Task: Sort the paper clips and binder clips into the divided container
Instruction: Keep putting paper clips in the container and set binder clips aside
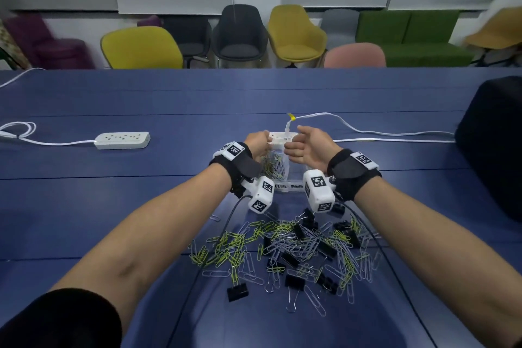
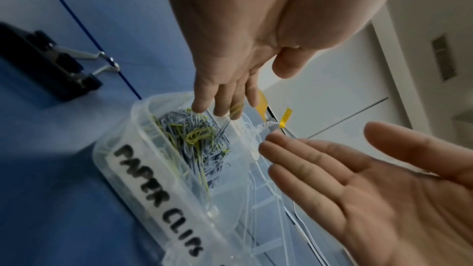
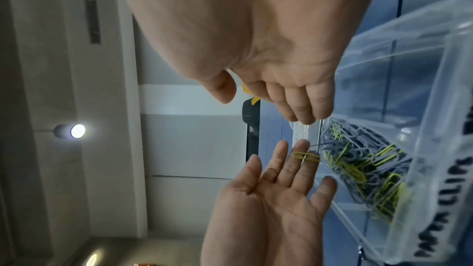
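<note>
A clear divided container (image 1: 295,171) stands on the blue table, its front labelled "PAPER CLIPS" (image 2: 153,189). Its left compartment holds a heap of grey and yellow paper clips (image 2: 194,141) (image 3: 358,159). My left hand (image 1: 255,140) (image 2: 222,106) hovers over that heap with straight fingers. A yellow paper clip (image 3: 305,157) hangs loose at its fingertips. My right hand (image 1: 306,147) (image 3: 289,98) is held open beside it, over the other compartment, holding nothing. A mixed pile of paper clips and black binder clips (image 1: 296,243) lies on the table nearer to me.
A white power strip (image 1: 282,137) with a white cable (image 1: 367,130) lies just behind the container. Another power strip (image 1: 122,140) sits at the left and a large black object (image 1: 491,150) at the right edge. Chairs stand beyond the table's far edge.
</note>
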Available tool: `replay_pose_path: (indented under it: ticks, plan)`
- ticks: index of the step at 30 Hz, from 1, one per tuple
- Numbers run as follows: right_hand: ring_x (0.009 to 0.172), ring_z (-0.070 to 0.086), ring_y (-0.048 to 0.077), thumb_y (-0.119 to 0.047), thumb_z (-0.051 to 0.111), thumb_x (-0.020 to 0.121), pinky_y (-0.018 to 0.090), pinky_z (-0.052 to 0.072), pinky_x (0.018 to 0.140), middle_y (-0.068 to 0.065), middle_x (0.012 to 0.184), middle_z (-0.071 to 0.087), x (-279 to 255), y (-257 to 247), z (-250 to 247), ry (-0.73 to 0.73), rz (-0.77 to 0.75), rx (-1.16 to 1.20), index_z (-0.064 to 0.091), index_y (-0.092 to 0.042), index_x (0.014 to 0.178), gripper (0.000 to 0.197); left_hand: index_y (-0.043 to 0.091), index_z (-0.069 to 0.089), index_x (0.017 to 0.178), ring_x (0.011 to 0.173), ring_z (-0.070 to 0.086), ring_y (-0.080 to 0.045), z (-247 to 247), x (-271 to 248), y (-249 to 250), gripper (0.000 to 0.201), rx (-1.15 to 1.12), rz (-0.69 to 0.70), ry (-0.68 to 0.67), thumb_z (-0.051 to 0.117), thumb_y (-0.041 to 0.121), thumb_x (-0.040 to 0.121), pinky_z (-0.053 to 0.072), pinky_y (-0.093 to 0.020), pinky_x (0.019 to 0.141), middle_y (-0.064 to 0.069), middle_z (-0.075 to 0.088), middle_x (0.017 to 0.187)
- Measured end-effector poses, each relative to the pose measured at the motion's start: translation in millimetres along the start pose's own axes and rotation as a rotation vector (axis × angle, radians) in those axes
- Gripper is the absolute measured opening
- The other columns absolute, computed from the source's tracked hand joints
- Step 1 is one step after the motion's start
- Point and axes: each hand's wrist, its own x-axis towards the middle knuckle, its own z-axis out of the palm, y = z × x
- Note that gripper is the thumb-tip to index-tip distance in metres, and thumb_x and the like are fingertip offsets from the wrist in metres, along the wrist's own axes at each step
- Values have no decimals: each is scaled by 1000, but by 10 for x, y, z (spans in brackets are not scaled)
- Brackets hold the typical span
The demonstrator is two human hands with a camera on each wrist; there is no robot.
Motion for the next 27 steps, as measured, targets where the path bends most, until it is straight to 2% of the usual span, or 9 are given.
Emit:
replay_pose_path:
  ticks: [2, 4, 8, 12, 15, 17, 20, 22, 27]
  plan:
    - [93, 61, 29, -36, 46, 99, 40, 50, 92, 17, 98, 60, -104, -4, -2, 12, -52, -85, 52, -6, 108, 32, 8, 53, 113, 77, 52, -15, -41, -4, -15, 33, 43, 3, -39, 34, 34, 103, 37, -26, 64, -7, 58, 99]
    - [95, 65, 29, -33, 50, 98, 38, 53, 86, 15, 102, 65, -216, 12, 14, -2, -113, -224, 55, -3, 115, 35, 7, 56, 123, 101, 51, -20, -113, -43, -31, 47, 88, 15, -90, 32, 43, 102, 36, -32, 85, -8, 57, 113]
    - [79, 67, 22, -26, 60, 93, 29, 50, 63, 15, 98, 71, -416, 120, 94, -87, -216, -609, 65, 0, 109, 30, 8, 59, 127, 118, 51, -17, -323, -279, -19, 54, 308, 115, -151, 31, 46, 102, 32, -30, 94, -7, 60, 129]
    - [86, 66, 14, -27, 70, 86, 30, 54, 82, 0, 98, 73, -578, 272, 169, -225, -459, -1303, 73, -17, 105, 22, 7, 63, 122, 103, 58, -14, -624, -568, -64, 43, 482, 238, -175, 36, 35, 103, 42, -20, 84, -6, 65, 119]
    - [87, 64, 13, -24, 72, 82, 34, 53, 84, -2, 98, 71, -722, 415, 237, -240, -619, -1411, 75, -20, 100, 18, 20, 68, 110, 96, 65, -16, -980, -800, -277, 32, 913, 310, -145, 47, 41, 98, 51, -30, 91, 1, 71, 104]
    - [86, 62, 12, -23, 70, 83, 33, 54, 82, -4, 97, 68, -804, 478, 273, -222, -696, -1396, 75, -22, 99, 17, 28, 65, 118, 104, 62, -15, -1217, -916, -467, 30, 1232, 241, -207, 49, 41, 97, 45, -28, 96, 5, 69, 112]
    - [91, 61, 10, -29, 64, 87, 27, 50, 84, -10, 103, 66, -843, 579, 315, -244, -574, -1544, 70, -24, 113, 27, 34, 59, 129, 117, 57, -17, -1452, -1028, -722, 34, 1431, 166, -263, 47, 31, 97, 41, -27, 102, 4, 62, 129]
    - [102, 63, 18, -27, 57, 90, 30, 50, 87, -1, 113, 67, -825, 654, 356, -278, -443, -1665, 66, -22, 122, 34, 33, 55, 133, 125, 52, -21, -1475, -1123, -820, 39, 1452, 201, -286, 45, 24, 97, 38, -32, 107, 1, 56, 138]
    - [94, 56, 22, -2, 43, 86, 31, 46, 78, 2, 101, 56, -832, 783, 496, -420, -395, -1763, 68, -17, 114, 40, 13, 51, 133, 123, 48, -32, -1237, -1353, -1000, 37, 1555, 253, -352, 40, 23, 99, 39, -38, 103, -10, 50, 137]
